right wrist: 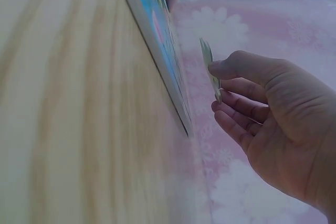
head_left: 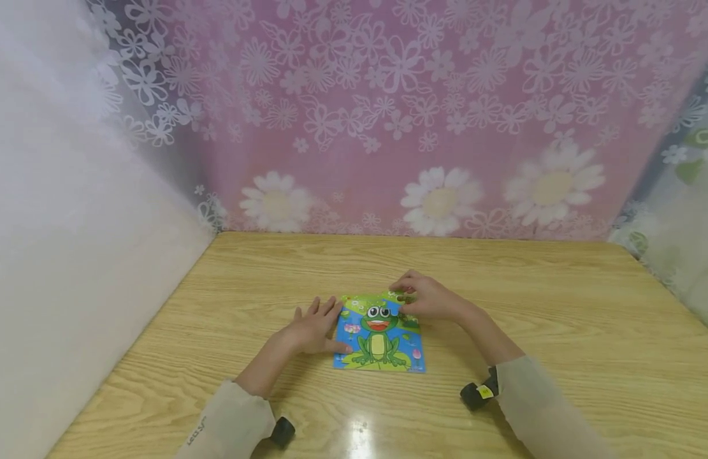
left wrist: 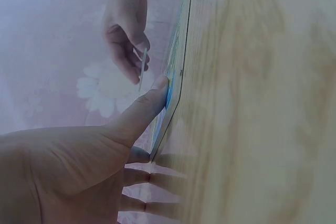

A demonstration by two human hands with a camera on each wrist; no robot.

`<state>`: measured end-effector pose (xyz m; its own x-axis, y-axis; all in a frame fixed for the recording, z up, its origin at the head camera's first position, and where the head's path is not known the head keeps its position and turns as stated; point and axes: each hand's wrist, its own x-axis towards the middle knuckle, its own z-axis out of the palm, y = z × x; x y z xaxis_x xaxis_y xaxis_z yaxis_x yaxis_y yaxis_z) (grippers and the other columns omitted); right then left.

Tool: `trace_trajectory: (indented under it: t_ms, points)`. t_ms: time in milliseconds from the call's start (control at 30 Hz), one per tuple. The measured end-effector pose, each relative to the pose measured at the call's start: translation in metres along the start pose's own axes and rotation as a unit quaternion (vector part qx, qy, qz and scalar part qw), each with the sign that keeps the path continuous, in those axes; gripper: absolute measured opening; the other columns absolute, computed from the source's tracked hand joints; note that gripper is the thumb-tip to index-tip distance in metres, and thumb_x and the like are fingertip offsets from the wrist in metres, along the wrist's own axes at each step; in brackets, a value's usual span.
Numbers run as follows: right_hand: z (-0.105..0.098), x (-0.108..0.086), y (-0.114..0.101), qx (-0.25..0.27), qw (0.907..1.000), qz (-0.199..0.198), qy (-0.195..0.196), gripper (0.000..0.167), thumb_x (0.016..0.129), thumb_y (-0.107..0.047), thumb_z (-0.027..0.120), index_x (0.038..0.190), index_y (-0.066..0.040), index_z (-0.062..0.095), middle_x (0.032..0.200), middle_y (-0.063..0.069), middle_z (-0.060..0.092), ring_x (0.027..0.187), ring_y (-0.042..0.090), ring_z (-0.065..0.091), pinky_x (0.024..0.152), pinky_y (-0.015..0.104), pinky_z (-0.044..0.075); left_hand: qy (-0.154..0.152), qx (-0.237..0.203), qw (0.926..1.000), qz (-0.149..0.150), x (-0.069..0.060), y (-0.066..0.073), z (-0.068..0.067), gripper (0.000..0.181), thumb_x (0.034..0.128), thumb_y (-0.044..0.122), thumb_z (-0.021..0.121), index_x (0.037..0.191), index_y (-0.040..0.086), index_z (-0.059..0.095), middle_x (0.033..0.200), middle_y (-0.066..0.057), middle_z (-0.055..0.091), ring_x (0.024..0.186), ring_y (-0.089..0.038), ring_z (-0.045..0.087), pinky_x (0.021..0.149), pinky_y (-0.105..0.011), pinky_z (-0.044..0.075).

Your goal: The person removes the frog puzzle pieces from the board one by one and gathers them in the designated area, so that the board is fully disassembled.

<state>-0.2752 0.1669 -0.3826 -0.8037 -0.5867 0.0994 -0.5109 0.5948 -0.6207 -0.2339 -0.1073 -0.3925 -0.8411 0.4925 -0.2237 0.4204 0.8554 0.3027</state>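
Pinch of the half-closed right hand [head_left: 429, 297] on a thin, flat, pale-edged piece [right wrist: 205, 53], apparently for fine control, near the upper right of a square, blue-and-green frog-picture board [head_left: 379, 338]. Left hand [head_left: 315, 331] spread, thumb flat on the board's left side, presumably for steadying. Beneath, glossy wood-grained table [head_left: 583, 331]; beyond, pink flower-patterned cloth [head_left: 359, 140].

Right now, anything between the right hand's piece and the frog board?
Nothing visible, just air: the right hand pinches the thin piece clear of the frog board; the left hand sits at the board's left edge, aside.
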Motion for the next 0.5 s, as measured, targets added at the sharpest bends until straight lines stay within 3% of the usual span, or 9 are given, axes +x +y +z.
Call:
trace_trajectory:
  t_ms: [500]
  points:
    - [-0.022, -0.035, 0.027, -0.031, 0.9987, 0.02, 0.035, 0.038, 0.081, -0.014, 0.07, 0.116, -0.004, 0.061, 0.108, 0.007, 0.051, 0.099, 0.027, 0.051, 0.084, 0.046, 0.042, 0.0, -0.002, 1.0, 0.003, 0.002, -0.002, 0.001, 0.097, 0.0788, 0.059, 0.059, 0.147, 0.006, 0.016, 0.151, -0.014, 0.009, 0.135, -0.04, 0.002, 0.099, -0.065, 0.005]
